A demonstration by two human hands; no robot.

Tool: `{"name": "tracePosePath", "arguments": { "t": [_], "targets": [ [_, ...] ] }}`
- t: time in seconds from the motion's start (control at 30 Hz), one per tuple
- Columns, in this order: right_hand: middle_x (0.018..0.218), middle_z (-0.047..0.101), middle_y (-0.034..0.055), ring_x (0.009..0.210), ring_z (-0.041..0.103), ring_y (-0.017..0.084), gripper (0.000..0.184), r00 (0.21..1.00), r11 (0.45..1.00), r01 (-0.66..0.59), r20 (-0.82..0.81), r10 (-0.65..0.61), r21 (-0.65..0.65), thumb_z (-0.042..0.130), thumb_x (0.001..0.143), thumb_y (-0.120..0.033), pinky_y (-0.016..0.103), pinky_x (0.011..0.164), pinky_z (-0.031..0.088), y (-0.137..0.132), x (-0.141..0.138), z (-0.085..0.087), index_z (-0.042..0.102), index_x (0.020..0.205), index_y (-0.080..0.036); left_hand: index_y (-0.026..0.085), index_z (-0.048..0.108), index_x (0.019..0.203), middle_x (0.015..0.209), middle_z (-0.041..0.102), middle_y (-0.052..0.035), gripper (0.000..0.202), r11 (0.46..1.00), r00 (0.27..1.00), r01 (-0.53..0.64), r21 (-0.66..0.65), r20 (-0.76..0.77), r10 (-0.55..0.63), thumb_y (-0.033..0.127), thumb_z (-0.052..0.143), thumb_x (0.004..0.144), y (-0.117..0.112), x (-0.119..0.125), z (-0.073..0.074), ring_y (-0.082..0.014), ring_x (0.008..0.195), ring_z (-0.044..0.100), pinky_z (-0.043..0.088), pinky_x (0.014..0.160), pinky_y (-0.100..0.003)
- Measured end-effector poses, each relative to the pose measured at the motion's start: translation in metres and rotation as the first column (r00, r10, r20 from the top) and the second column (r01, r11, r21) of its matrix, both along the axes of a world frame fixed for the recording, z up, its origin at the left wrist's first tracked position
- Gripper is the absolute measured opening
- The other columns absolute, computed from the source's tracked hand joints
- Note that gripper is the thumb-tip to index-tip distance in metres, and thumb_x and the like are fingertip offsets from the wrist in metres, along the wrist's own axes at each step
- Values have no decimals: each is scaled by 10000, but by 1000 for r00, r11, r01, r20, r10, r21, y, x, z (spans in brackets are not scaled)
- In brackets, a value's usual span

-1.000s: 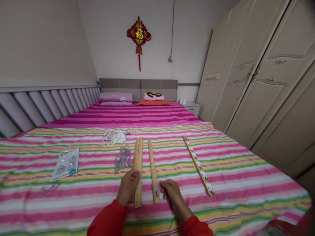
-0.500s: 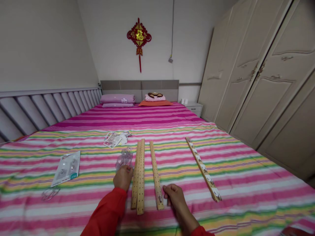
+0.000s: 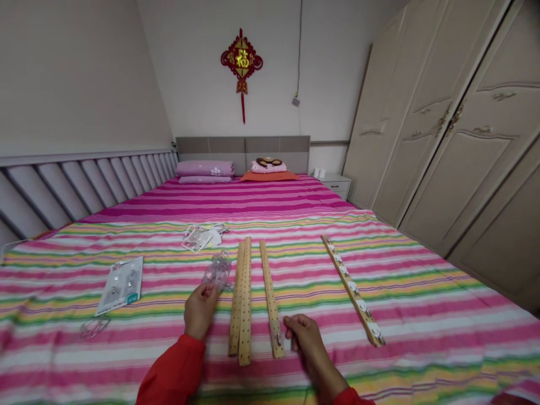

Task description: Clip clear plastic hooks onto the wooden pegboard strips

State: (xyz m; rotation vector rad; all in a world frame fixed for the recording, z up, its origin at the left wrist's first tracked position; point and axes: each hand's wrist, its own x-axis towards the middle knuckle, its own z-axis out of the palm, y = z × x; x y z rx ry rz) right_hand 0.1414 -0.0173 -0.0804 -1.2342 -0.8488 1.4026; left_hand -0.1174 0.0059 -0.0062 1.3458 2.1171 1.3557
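My left hand (image 3: pixel 201 310) is closed in a pinch at the near edge of a pile of clear plastic pieces (image 3: pixel 218 270); what it holds, if anything, is too small to make out. Two wooden strips with rows of small holes (image 3: pixel 245 304) lie side by side to its right. My right hand (image 3: pixel 307 336) has its fingers curled and thumb against them, beside a single wooden strip (image 3: pixel 269 287). On that strip's near end sits a clear patch with a small metal hook (image 3: pixel 278 338). Whatever is between the right fingertips is hidden.
Another wooden strip bearing several white round pieces with hooks (image 3: pixel 353 288) lies at right. A blister pack (image 3: pixel 121 286) and a thin clear loop (image 3: pixel 95 325) lie at left, with packaging scraps (image 3: pixel 202 237) further back. The striped bed (image 3: pixel 405 320) lies under everything; a wardrobe (image 3: pixel 447 146) stands at right.
My left hand has drawn slightly left and away from the strips and plastic pile. The right hand stays beside the single strip. The whole view has shifted a little.
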Motion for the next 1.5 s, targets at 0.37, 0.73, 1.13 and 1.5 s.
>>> {"name": "tracePosePath", "arguments": {
  "t": [0.37,0.73,1.13,1.5],
  "targets": [
    [428,491,-40,372,362,75,382,999,983,-34,16,32,180,741,584,-504,208,369,253,-2,-19,49,558,534,-172,150,621,671,485,463,68,445,982,774,181,52,609,-175,561,726,540,-45,24,31,-74,452,364,291,448,-199],
    [469,450,-59,404,350,79,389,995,959,-78,-46,94,272,721,651,-549,203,388,270,-22,-31,92,629,688,-172,187,668,695,676,615,-21,299,912,831,382,146,377,-409,480,695,640,-63,42,41,-163,660,552,444,613,-248],
    [549,497,-41,421,342,77,351,996,956,2,-90,26,294,701,693,-533,202,383,271,-43,-38,103,640,739,-190,210,656,725,728,640,-41,282,922,871,242,302,352,-344,478,696,648,-77,73,46,-188,693,572,464,614,-269],
    [520,510,-42,414,369,83,351,996,955,66,-78,-45,288,734,639,-507,201,382,291,-37,-34,103,663,750,-182,189,631,789,742,631,2,413,964,353,195,180,904,-241,438,806,509,-75,116,26,-91,631,559,460,575,-188]
  ]
}}
